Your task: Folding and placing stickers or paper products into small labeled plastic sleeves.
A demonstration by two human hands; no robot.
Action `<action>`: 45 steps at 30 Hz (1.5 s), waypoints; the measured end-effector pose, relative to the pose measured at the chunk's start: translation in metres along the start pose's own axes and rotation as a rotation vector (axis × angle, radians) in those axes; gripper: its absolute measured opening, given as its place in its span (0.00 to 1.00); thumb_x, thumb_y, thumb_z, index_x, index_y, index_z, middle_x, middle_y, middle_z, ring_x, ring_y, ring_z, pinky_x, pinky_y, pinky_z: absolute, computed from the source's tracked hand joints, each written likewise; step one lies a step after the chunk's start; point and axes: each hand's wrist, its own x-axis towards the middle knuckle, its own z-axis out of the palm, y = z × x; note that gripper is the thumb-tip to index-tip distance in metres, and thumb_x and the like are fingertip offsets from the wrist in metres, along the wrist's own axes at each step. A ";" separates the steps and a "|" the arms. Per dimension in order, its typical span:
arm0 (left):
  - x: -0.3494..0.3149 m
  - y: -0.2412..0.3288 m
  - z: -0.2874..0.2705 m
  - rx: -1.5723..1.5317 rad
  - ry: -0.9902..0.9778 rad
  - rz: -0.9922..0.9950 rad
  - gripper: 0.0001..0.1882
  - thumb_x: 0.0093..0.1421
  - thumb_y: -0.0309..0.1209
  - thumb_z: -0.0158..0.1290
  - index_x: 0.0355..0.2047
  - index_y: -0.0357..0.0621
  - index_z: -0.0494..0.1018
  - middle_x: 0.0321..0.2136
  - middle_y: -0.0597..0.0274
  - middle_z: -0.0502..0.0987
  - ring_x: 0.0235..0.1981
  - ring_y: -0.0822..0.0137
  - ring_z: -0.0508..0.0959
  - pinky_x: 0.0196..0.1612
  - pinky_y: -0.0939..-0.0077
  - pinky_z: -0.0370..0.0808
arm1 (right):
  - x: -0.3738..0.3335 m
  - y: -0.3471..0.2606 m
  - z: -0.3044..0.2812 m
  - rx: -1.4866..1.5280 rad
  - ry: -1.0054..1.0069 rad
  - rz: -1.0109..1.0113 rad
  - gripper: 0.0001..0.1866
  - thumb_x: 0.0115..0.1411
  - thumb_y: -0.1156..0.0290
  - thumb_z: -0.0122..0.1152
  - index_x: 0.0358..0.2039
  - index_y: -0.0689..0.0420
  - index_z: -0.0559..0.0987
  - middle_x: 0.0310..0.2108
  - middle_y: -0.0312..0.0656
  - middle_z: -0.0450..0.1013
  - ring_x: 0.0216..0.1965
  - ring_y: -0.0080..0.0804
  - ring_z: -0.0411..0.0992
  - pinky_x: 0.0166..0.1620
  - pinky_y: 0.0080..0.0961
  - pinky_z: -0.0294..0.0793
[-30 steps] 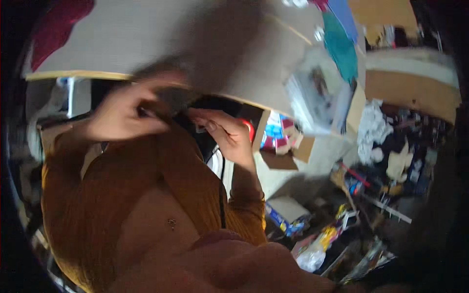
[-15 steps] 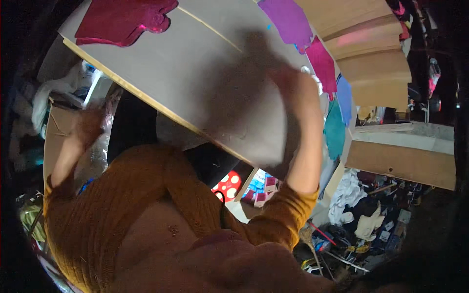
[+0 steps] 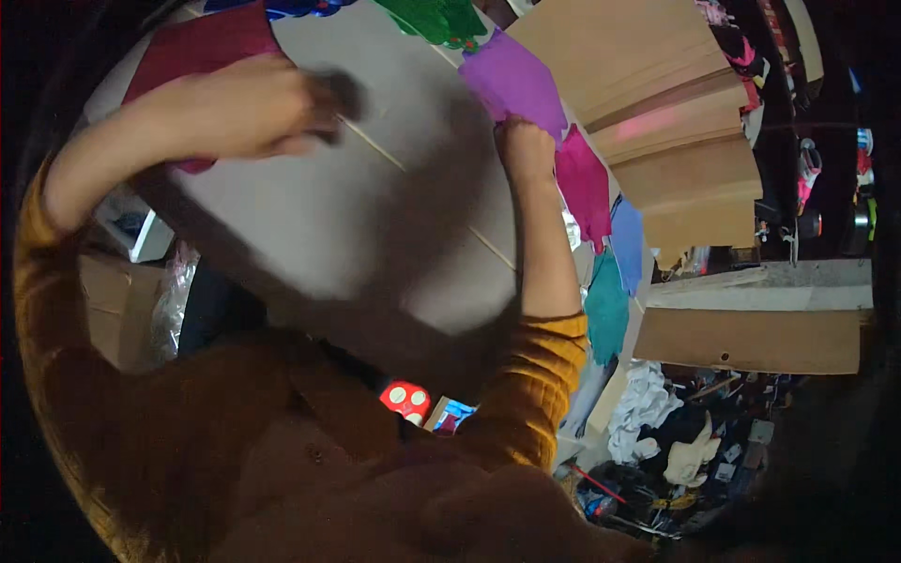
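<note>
My hands are apart, the blurred left hand (image 3: 249, 108) over a flat dark red piece (image 3: 202, 52) far left on the pale grey table (image 3: 282, 230), the curled right hand (image 3: 527, 150) at a flat purple piece (image 3: 516, 80), far right; whether either grips, I cannot tell. Near me, print on a blue-and-white packet (image 3: 457, 410) is too small to read.

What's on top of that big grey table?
The grey table holds a maroon piece, purple piece, magenta piece, teal piece and others. The left hand and forearm cover part of the maroon piece; what's under the right hand can't be seen.
</note>
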 end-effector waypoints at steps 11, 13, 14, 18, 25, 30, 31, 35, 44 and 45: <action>0.272 -0.109 0.119 0.113 0.400 0.171 0.13 0.57 0.37 0.57 0.42 0.48 0.76 0.36 0.54 0.80 0.38 0.48 0.80 0.42 0.54 0.77 | 0.023 0.016 0.011 0.004 0.144 -0.132 0.10 0.59 0.64 0.57 0.36 0.55 0.81 0.31 0.57 0.78 0.33 0.57 0.79 0.38 0.51 0.78; 0.282 -0.113 0.121 0.158 0.442 0.208 0.13 0.57 0.37 0.57 0.41 0.48 0.76 0.35 0.53 0.80 0.37 0.48 0.81 0.41 0.54 0.78 | 0.029 0.025 0.000 0.045 0.039 -0.089 0.13 0.60 0.61 0.58 0.39 0.56 0.81 0.35 0.56 0.78 0.37 0.55 0.78 0.40 0.51 0.77; 0.284 -0.115 0.122 0.201 0.485 0.237 0.12 0.57 0.37 0.57 0.40 0.47 0.76 0.34 0.53 0.81 0.37 0.48 0.81 0.41 0.55 0.78 | 0.030 0.026 -0.006 0.049 0.039 -0.090 0.13 0.60 0.61 0.58 0.39 0.56 0.81 0.35 0.56 0.78 0.37 0.55 0.78 0.40 0.51 0.77; 0.290 -0.115 0.112 0.150 0.511 0.182 0.11 0.56 0.37 0.58 0.37 0.46 0.77 0.33 0.53 0.81 0.36 0.50 0.81 0.39 0.56 0.78 | 0.028 0.030 -0.021 0.338 0.052 -0.049 0.13 0.58 0.62 0.60 0.38 0.55 0.82 0.33 0.55 0.78 0.36 0.56 0.78 0.40 0.51 0.77; 0.292 -0.101 0.073 -0.093 0.314 -0.028 0.08 0.54 0.34 0.57 0.31 0.44 0.76 0.31 0.52 0.78 0.35 0.50 0.79 0.37 0.57 0.76 | 0.044 0.027 0.017 0.033 0.249 -0.017 0.12 0.57 0.61 0.67 0.36 0.55 0.83 0.28 0.46 0.80 0.28 0.45 0.78 0.36 0.39 0.78; 0.291 -0.100 0.078 -0.123 0.522 0.015 0.13 0.54 0.33 0.58 0.41 0.49 0.78 0.39 0.55 0.77 0.43 0.51 0.78 0.44 0.58 0.75 | 0.058 0.051 0.031 0.762 0.159 0.105 0.09 0.54 0.64 0.70 0.30 0.55 0.82 0.23 0.43 0.79 0.26 0.40 0.78 0.32 0.36 0.77; 0.290 -0.098 0.079 -0.087 0.689 0.073 0.15 0.53 0.32 0.58 0.42 0.49 0.78 0.40 0.55 0.76 0.45 0.51 0.76 0.46 0.59 0.74 | 0.062 0.053 0.032 0.975 0.090 0.156 0.09 0.54 0.65 0.71 0.29 0.55 0.82 0.23 0.40 0.78 0.25 0.35 0.77 0.30 0.32 0.75; 0.288 -0.084 0.084 0.085 0.665 0.217 0.17 0.52 0.32 0.59 0.43 0.50 0.74 0.42 0.60 0.72 0.47 0.55 0.73 0.49 0.61 0.70 | 0.067 0.058 0.035 1.406 -0.054 0.275 0.10 0.52 0.67 0.75 0.27 0.56 0.82 0.22 0.35 0.78 0.22 0.24 0.73 0.27 0.24 0.71; 0.280 -0.067 0.092 0.266 0.578 0.264 0.20 0.56 0.32 0.54 0.51 0.48 0.73 0.46 0.62 0.72 0.51 0.60 0.70 0.54 0.63 0.66 | 0.072 0.061 0.017 1.515 -0.289 0.384 0.08 0.60 0.65 0.69 0.32 0.54 0.79 0.27 0.32 0.77 0.24 0.21 0.72 0.29 0.21 0.72; 0.278 -0.068 0.096 0.251 0.559 0.230 0.21 0.57 0.33 0.54 0.51 0.47 0.73 0.46 0.61 0.72 0.51 0.60 0.70 0.54 0.63 0.66 | 0.073 0.057 0.012 1.523 -0.310 0.413 0.09 0.60 0.63 0.69 0.33 0.54 0.79 0.28 0.33 0.78 0.25 0.21 0.73 0.29 0.22 0.73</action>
